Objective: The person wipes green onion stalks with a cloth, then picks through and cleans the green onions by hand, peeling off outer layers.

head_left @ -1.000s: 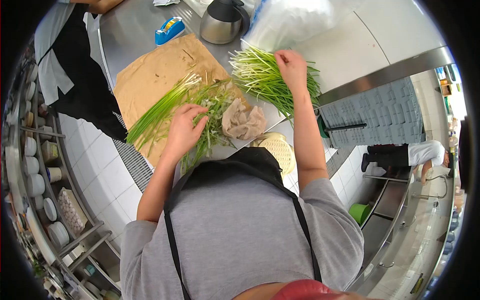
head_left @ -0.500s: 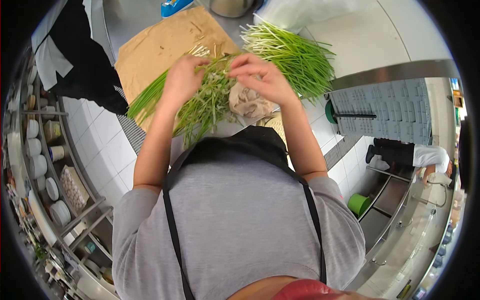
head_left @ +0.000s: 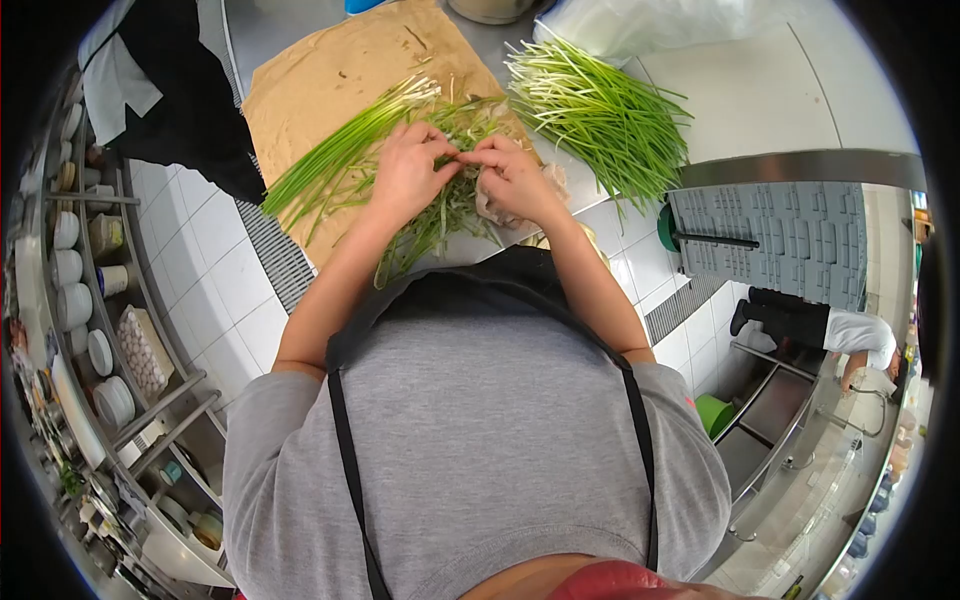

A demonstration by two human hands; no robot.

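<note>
My left hand (head_left: 406,172) and my right hand (head_left: 512,180) meet over a pile of wilted green trimmings (head_left: 432,240), their fingertips pinched together. Whatever is between the fingers is too small to make out. Left of my left hand lies a bunch of long green chives (head_left: 345,145) with pale stem ends, on a sheet of brown paper (head_left: 320,75). A larger bunch of chives (head_left: 605,115) rests on the metal counter to the right. Close beside my right hand, and partly hidden by it, is a crumpled translucent bag (head_left: 556,180).
A clear plastic bag (head_left: 640,25) and a metal pot (head_left: 490,8) stand at the back. Shelves with white bowls (head_left: 75,305) line the left. A person (head_left: 862,330) bends over at the far right, past a grey crate-like panel (head_left: 770,240).
My hands have come together from apart, their fingertips now meeting over the trimmings. The left hand moved right, off the chive bunch. The whole view has shifted slightly.
</note>
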